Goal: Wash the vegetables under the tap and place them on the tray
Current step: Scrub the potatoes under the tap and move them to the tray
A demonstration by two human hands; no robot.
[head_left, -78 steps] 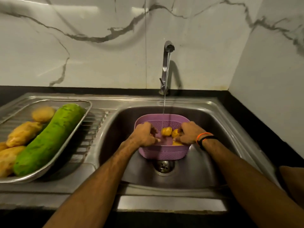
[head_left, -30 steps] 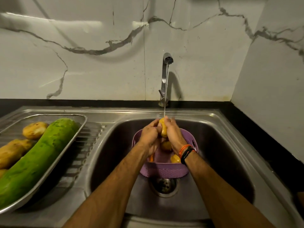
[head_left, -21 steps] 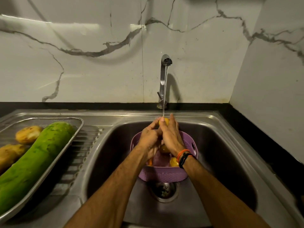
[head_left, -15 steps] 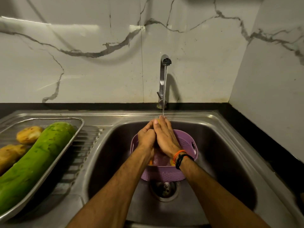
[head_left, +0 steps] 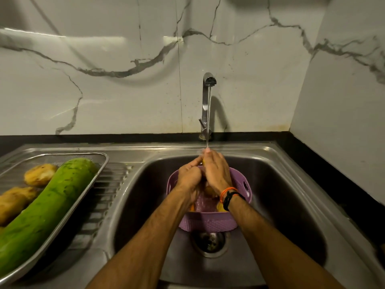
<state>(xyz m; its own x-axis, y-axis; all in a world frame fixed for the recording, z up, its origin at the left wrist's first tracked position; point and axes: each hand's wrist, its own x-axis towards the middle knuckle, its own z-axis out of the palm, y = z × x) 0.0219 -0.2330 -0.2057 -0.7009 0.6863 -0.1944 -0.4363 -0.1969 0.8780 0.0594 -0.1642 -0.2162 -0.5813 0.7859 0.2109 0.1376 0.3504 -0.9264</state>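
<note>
A: Hands, status?

B: Left hand [head_left: 188,178] and right hand [head_left: 216,172] are pressed together over the purple basket [head_left: 208,221], directly under the water stream [head_left: 208,113] from the tap [head_left: 207,101]. Both wrap a small yellow vegetable [head_left: 203,162]; only a sliver shows between the fingers. Left fingers are curled round it; right fingers lie across its far side, tips at the point where the stream lands.

A: Basket contents?

B: The basket sits in the sink [head_left: 291,195], just behind the drain [head_left: 209,243]. More yellow pieces [head_left: 209,190] show inside below the wrists; count not readable. The right wrist carries orange and black bands [head_left: 229,195].

A: Tray?

B: The metal tray [head_left: 91,184] rests on the drainboard, left of the basin, well apart from the hands. It holds a long green gourd [head_left: 48,207] lying diagonally, with potatoes [head_left: 39,174] beside it on its left side, touching or nearly so.

A: Surroundings?

B: A veined marble wall [head_left: 125,90] stands behind the tap.
</note>
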